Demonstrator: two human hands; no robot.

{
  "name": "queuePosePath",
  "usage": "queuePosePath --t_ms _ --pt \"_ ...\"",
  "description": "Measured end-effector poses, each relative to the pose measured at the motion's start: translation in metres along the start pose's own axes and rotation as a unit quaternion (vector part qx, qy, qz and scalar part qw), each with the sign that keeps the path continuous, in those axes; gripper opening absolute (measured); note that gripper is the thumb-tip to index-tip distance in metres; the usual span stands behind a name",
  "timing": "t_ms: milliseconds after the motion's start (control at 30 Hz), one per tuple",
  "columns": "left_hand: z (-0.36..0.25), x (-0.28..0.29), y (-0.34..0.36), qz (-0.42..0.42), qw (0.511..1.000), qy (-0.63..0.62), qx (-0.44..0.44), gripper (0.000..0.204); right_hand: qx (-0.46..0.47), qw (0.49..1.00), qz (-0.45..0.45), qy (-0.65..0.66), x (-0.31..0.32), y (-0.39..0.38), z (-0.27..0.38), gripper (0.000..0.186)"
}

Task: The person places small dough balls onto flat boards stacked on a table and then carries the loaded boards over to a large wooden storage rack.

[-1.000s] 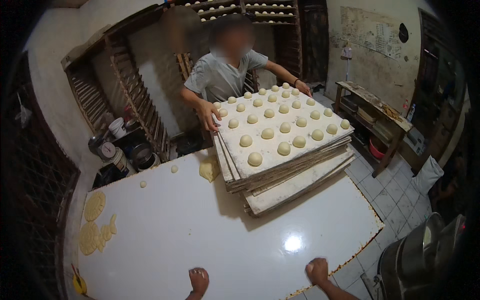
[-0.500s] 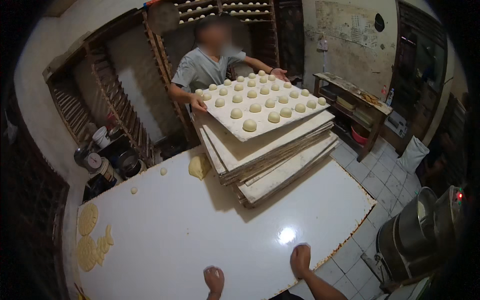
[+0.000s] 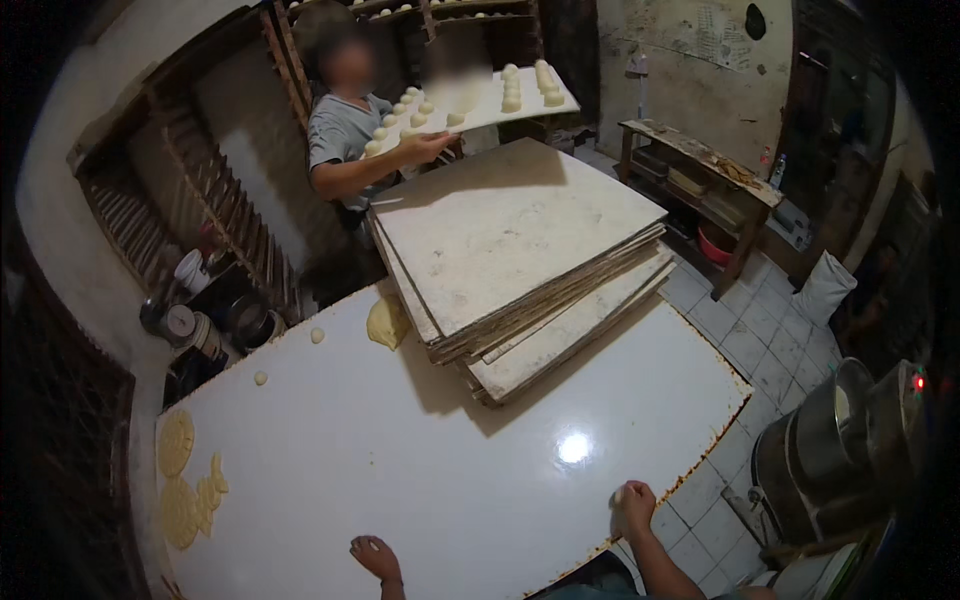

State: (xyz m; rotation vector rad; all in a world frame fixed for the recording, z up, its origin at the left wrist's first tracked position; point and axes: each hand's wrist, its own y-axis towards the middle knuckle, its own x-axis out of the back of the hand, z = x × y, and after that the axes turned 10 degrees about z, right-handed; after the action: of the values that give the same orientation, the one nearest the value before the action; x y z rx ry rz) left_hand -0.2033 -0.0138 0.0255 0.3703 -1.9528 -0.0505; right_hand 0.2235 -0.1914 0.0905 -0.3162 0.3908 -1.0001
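Observation:
On the white tabletop (image 3: 300, 480), my left hand (image 3: 374, 558) is low near the front edge, its fingers loosely bent and a little apart, with nothing visible in them. My right hand (image 3: 636, 508) is at the right front edge, fingers curled inward. A small pale spot shows at its fingertips, too small to name. Beyond the table's middle stands a stack of floured boards (image 3: 520, 235). Behind it a co-worker (image 3: 350, 125) holds a board (image 3: 480, 112) carrying rows of round dough balls, tilted and lifted clear of the stack.
A dough lump (image 3: 387, 322) lies left of the stack, near two small dough balls (image 3: 317, 335). Flat dough rounds (image 3: 178, 510) and strips (image 3: 207, 497) lie at the far left. A metal machine (image 3: 810, 455) stands at right, a wooden bench (image 3: 700, 165) behind.
The co-worker has lifted the board of dough balls off the stack and carried it back and left. My left hand moved left; my right hand moved slightly right. The stack's top board is now uncovered.

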Motion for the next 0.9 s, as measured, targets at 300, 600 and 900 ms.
queuePosePath --t_ms 300,600,900 --pt "-0.041 -0.009 -0.036 -0.202 0.758 -0.503 0.363 0.027 0.421 0.792 0.386 -0.218 -0.223 0.146 0.269 0.032" --pt "-0.392 0.109 0.152 0.124 0.828 -0.502 -0.218 0.030 0.583 0.660 0.259 -0.397 -0.264 0.175 0.312 0.043" --pt "-0.409 0.104 0.205 0.047 0.887 -0.095 -0.449 0.066 0.392 0.863 0.258 -0.188 -0.144 0.114 0.193 0.015"
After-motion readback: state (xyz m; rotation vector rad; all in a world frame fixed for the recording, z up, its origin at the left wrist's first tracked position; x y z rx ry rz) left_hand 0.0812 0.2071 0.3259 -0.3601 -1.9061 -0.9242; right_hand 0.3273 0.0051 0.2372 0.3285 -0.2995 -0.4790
